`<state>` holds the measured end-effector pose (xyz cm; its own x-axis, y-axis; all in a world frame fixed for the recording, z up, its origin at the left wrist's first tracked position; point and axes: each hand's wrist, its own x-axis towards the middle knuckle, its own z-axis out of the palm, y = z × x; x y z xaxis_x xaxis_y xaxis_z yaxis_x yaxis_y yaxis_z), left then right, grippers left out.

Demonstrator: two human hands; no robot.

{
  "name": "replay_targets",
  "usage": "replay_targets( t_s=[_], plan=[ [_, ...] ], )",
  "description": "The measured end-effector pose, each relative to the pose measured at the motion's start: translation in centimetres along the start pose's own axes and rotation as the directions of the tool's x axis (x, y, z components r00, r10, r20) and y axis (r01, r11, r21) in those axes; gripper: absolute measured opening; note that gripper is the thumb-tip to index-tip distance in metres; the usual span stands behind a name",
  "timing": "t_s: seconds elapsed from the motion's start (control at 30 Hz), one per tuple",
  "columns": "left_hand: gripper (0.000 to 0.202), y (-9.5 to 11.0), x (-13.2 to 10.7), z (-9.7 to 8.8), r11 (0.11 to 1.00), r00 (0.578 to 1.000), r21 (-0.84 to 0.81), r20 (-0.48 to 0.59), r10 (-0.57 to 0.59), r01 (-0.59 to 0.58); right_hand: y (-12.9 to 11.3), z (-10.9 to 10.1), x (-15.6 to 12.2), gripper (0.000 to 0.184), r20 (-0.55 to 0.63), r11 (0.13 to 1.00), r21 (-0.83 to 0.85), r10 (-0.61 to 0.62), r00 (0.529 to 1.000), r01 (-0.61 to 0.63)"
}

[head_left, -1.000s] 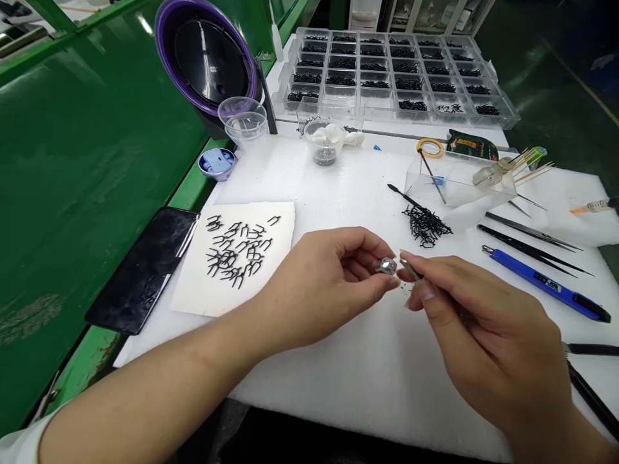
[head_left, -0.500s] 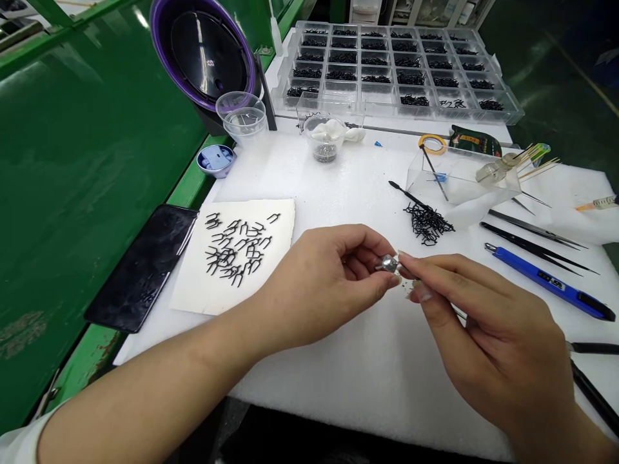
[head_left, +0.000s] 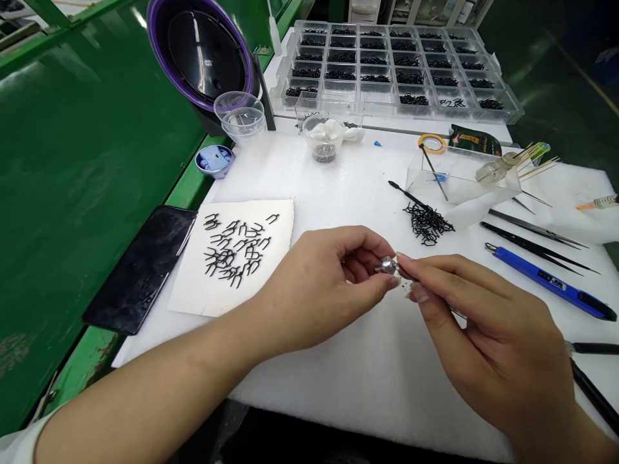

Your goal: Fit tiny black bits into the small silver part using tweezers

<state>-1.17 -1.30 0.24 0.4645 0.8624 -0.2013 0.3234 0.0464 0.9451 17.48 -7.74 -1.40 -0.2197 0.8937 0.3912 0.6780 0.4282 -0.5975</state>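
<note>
The left hand [head_left: 331, 283] pinches a shiny, rounded metallic piece [head_left: 387, 265]; the right hand [head_left: 498, 328] grips a slim metallic tool [head_left: 404, 274].

The left hand [head_left: 333, 283] hides part of a small shiny silver piece [head_left: 386, 265]; the right hand [head_left: 498, 322] covers much of a thin metal tool [head_left: 405, 274]. The right edge cuts off a two-handled black tool [head_left: 599, 348]. Lettering on the blue plastic pen-shaped tool [head_left: 527, 266] is illegibly small.
</note>
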Motion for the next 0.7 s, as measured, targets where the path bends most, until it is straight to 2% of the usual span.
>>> replay_targets(
  t_s=[0.7],
  plan=[
    [0.014,-0.21,-0.10,0.01,0.998,1.000,0.054,0.004,0.031,-0.031,0.14,-0.12,-0.13,0.040,0.009,0.998,-0.066,-0.007,1.000,0.008]
  ],
)
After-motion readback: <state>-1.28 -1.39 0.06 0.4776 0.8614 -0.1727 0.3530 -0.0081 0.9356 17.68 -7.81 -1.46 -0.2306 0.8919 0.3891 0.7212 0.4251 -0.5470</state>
